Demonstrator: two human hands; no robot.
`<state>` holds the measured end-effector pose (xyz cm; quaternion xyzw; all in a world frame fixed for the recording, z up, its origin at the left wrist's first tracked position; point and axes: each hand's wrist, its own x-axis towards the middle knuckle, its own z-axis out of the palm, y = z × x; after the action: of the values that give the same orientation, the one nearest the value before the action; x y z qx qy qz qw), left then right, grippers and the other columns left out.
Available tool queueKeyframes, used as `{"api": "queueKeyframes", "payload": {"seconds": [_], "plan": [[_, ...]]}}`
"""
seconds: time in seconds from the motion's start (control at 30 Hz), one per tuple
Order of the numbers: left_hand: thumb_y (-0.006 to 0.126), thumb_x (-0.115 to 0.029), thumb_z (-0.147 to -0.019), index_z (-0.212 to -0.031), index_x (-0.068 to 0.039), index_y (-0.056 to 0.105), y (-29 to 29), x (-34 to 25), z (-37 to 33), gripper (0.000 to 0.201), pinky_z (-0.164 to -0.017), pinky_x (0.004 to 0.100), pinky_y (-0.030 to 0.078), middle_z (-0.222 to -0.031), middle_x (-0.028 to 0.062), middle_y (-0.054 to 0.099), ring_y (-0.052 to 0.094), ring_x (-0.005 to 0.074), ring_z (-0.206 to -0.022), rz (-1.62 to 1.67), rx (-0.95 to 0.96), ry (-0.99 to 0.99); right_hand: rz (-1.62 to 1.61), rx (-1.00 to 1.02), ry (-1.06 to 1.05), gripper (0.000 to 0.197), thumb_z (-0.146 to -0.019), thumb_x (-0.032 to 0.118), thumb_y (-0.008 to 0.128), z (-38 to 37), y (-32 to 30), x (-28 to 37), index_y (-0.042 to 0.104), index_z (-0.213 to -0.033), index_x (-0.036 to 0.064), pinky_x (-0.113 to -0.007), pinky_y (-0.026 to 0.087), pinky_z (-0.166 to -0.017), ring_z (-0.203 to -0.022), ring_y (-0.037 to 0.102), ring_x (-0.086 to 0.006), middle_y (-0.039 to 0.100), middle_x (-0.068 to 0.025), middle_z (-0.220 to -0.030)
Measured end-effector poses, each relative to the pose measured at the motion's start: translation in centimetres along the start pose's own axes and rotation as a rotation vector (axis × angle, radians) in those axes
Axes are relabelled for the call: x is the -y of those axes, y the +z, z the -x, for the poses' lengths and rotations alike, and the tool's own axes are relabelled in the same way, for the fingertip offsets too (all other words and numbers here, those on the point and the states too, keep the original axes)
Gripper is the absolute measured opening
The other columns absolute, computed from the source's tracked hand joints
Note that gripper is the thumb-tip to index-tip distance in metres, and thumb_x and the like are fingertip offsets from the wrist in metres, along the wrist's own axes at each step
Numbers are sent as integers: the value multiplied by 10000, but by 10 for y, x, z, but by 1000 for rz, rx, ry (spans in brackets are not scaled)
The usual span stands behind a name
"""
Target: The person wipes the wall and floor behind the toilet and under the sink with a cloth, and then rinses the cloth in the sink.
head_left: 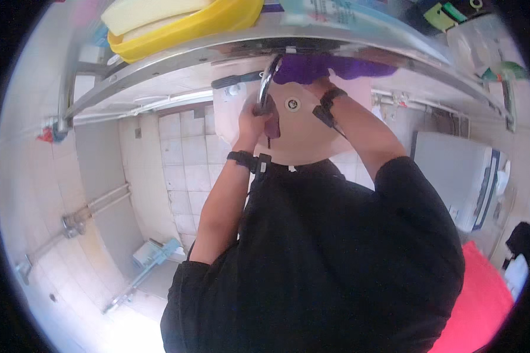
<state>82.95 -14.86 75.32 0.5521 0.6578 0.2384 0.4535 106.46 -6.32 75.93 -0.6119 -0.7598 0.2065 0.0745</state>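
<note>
Purple cloth [312, 67] at 12 o'clock, bunched against the far rim of the pale basin [303, 138], partly under the steel shelf [218, 50]. Right hand [319, 87] touches the cloth's near edge; its fingers are hidden, so the grip cannot be told. Left hand [254, 117], at 11 o'clock from the drain [292, 104], is closed around the chrome faucet [266, 82]. Yellow tub [185, 29] sits on the shelf above.

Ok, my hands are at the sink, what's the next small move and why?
Probably bring the purple cloth down under the tap. Your left hand is on the tap's end above the basin, while the right hand holds the cloth beside it.
</note>
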Motion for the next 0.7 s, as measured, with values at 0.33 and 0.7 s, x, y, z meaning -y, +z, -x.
{"api": "queueKeyframes", "payload": {"seconds": [0.33, 0.7], "plan": [[804, -59, -721, -1106, -30, 615, -24, -21, -25, 429, -804, 321, 519, -987, 65, 689, 647, 169, -901, 92, 325, 274, -641, -391, 29, 574, -753, 262, 811, 83, 56, 66, 588, -1207, -8, -402, 479, -958, -1086, 619, -328, 669, -195, -1097], [770, -60, -798, -1098, -7, 614, -41, 30, -42, 342, -907, 349, 502, -1085, 87, 650, 617, 173, -1012, 434, 381, 161, -871, -141, 230, 393, -835, 138, 745, 76, 42, 84, 625, -1196, 38, -338, 509, -869, -906, 657, -209, 699, -118, -1016]]}}
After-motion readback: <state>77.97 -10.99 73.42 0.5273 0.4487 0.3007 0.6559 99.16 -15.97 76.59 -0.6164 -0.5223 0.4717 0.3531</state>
